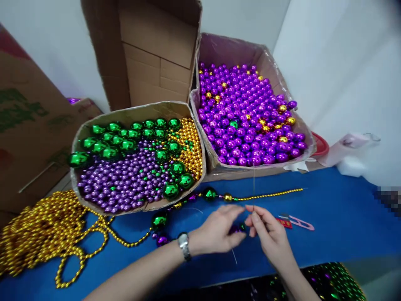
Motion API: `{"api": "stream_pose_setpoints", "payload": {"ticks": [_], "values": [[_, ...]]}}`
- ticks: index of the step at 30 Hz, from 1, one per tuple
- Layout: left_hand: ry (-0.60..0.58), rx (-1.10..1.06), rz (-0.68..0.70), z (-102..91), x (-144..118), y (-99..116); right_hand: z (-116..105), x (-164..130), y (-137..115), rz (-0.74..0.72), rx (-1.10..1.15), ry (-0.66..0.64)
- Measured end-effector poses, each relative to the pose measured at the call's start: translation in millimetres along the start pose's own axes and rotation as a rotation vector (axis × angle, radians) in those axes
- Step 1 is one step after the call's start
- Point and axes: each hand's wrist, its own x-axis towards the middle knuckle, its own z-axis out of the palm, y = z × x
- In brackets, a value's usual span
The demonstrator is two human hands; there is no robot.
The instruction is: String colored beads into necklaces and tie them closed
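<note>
My right hand (270,232) is closed in a pinch on a thin, straight needle (254,179) that points up toward the box of purple beads. Close beside it, my left hand (217,230), with a silver watch (184,246) on the wrist, curls around a few dark purple and green beads (241,227); its grip on them is partly hidden. Below the left thumb a pale thread end (234,256) sticks out. Behind the hands lies a bead strand with large green balls (209,193), purple and gold beads, running into a thin gold chain (272,195).
A low carton (138,109) holds green, purple and gold beads. Behind it on the right stands a box of purple beads (241,138). Gold bead chains (40,230) pile up at left. A pink thread cutter (302,223) and red packet (285,223) lie on the blue table (344,217).
</note>
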Motion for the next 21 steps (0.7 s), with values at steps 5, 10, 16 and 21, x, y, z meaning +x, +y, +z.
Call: {"api": "stream_pose_setpoints", "payload": {"ticks": [5,10,16,21], "values": [[-0.242,0.355,-0.036,28.6,-14,-12,3,-3,-10,0.074,0.170,-0.056],[-0.231,0.576,-0.083,28.2,-26,-19,-22,4,-5,0.093,0.399,0.178],[-0.274,0.714,-0.129,12.6,-43,-40,-73,18,5,0.067,0.573,0.510],[-0.333,0.843,-0.237,-11.1,-46,-55,-83,22,0,0.030,0.602,0.576]]}}
